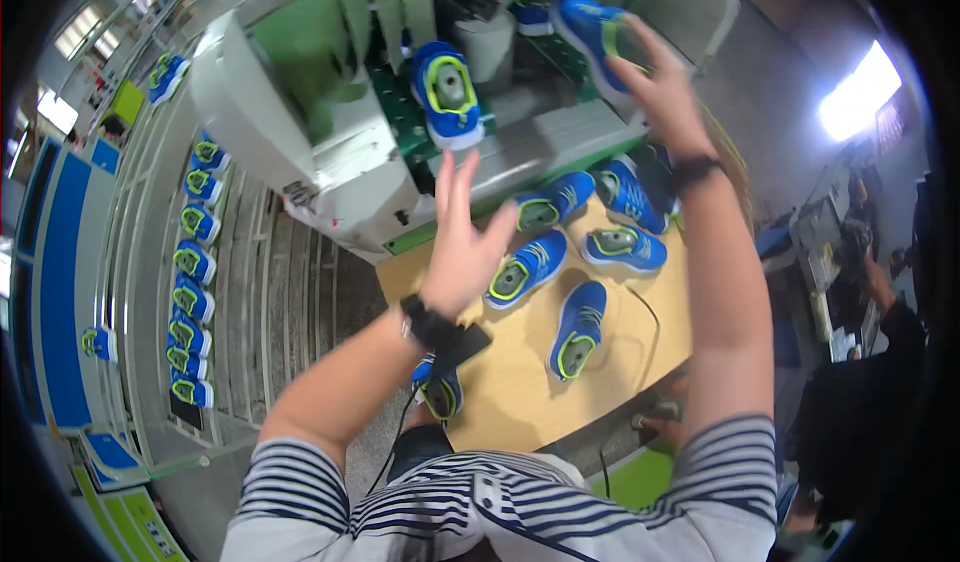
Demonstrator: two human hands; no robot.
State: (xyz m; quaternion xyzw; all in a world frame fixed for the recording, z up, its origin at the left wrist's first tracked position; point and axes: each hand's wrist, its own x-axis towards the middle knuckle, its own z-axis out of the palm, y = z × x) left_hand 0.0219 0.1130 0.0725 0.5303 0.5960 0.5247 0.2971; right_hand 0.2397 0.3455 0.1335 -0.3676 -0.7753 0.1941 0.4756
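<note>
My left hand (466,247) is open, its fingers stretched toward a blue sneaker (446,92) with yellow-green lining. That sneaker sits toe inward on the green bed of a machine (270,112), with a grey last inside it. The fingertips are close to its heel; contact is unclear. At the machine's right side, my right hand (662,90), slightly blurred, grips the collar end of another blue sneaker (592,42), which is tilted. Several more sneakers (528,267) lie on the wooden table (510,387) below my hands. One more sneaker (440,392) is partly behind my left forearm.
Left of me runs a metal roller rack (265,342) carrying a row of blue sneakers (194,302). Grey strip curtains (400,7) hang in the machine opening. A co-worker in dark clothes (860,402) is at the right. A cable (400,427) hangs near the table's left edge.
</note>
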